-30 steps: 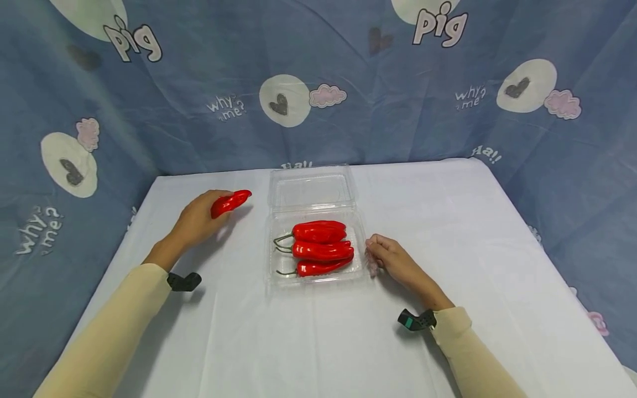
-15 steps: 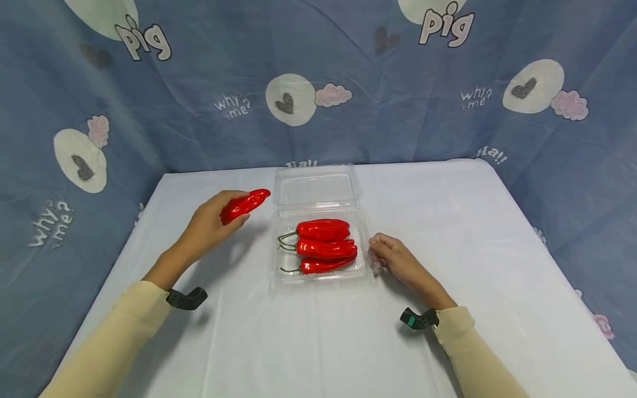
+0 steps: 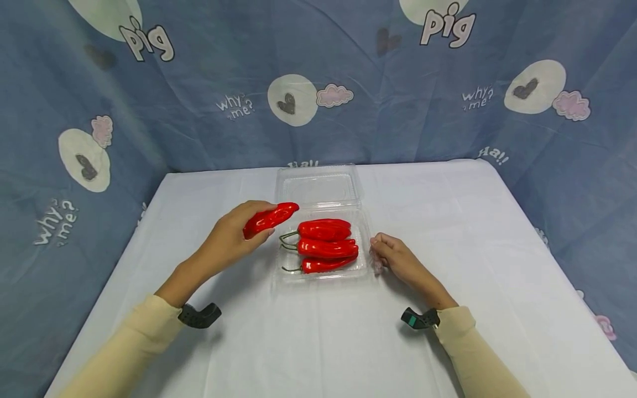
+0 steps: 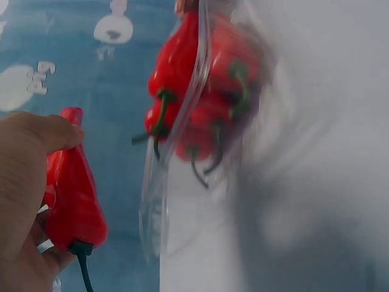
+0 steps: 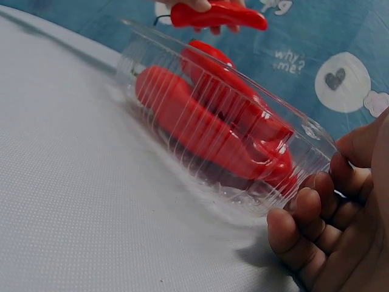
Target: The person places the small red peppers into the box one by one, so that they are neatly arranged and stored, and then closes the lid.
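A red pepper [image 3: 271,218] is held by my left hand [image 3: 231,235] between thumb and fingers, above the left part of a clear plastic clamshell container [image 3: 360,232]. In the left wrist view the held pepper [image 4: 76,210] has its green stem pointing down. Several red peppers [image 3: 325,249] lie side by side in the container, stems to the left. My right hand [image 3: 395,257] pinches the container's right edge; in the right wrist view its thumb and index finger meet at the rim [image 5: 322,143].
The container's clear lid [image 3: 318,186] lies folded back, away from me. A white cloth covers the table [image 3: 308,337]. A blue printed curtain [image 3: 199,83] hangs behind and at both sides. Each wrist wears a black camera mount [image 3: 199,316].
My left hand has carried the pepper rightward from the table's left side to over the container's left edge. The right hand keeps its place at the container. The head view has shifted slightly.
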Tool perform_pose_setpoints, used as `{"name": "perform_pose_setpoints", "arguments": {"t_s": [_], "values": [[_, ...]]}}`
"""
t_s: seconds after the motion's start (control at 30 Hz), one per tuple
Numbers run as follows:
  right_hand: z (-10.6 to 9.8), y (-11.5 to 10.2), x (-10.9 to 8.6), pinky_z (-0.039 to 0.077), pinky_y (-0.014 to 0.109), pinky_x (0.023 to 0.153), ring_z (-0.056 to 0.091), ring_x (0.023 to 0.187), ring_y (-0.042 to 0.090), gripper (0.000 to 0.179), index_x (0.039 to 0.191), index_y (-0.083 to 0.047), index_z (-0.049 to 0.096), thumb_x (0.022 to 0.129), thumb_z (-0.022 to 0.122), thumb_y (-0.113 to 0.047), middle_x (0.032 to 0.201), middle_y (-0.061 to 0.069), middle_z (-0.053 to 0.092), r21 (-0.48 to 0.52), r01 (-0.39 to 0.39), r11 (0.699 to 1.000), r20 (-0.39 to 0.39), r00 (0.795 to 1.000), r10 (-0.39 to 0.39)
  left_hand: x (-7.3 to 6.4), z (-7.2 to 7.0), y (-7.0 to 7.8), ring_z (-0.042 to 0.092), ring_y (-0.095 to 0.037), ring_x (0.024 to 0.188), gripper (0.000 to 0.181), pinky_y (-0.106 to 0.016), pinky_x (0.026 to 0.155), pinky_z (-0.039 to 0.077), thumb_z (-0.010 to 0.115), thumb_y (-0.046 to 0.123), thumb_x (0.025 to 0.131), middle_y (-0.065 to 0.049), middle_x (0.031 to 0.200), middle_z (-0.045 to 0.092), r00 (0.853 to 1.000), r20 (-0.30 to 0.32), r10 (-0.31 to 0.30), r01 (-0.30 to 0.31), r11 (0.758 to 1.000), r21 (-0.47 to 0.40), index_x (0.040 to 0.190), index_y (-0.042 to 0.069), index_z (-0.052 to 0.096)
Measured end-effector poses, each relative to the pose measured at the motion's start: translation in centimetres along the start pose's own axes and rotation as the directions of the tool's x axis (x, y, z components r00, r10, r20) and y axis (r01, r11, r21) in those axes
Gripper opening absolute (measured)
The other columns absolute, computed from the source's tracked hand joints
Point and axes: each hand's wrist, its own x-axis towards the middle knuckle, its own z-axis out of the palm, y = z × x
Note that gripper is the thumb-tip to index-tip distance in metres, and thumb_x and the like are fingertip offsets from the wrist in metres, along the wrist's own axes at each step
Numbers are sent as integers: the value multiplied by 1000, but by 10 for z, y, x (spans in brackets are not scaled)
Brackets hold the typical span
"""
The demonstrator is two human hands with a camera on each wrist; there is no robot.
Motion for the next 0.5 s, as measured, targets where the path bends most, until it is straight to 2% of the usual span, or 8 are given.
{"name": "perform_pose_setpoints", "arguments": {"t_s": [0.23, 0.5], "values": [[0, -2, -1, 37, 24, 56, 50, 60, 15, 34, 87, 6, 46, 109, 43, -21, 70, 5, 48, 15, 6, 1000, 14, 1000, -6, -1, 13, 23, 54, -19, 125, 56, -44, 95, 55, 80, 20, 87, 3, 137, 58, 996, 80, 43, -45, 999, 26, 138, 23, 57], [0, -2, -1, 38, 24, 56, 51, 61, 15, 33, 88, 4, 47, 108, 43, -21, 72, 5, 49, 24, 3, 1000, 15, 1000, -3, -4, 32, 42, 54, -15, 127, 57, -38, 97, 55, 81, 23, 87, 4, 137, 58, 981, 112, 156, -164, 984, 74, 139, 25, 57]]}}
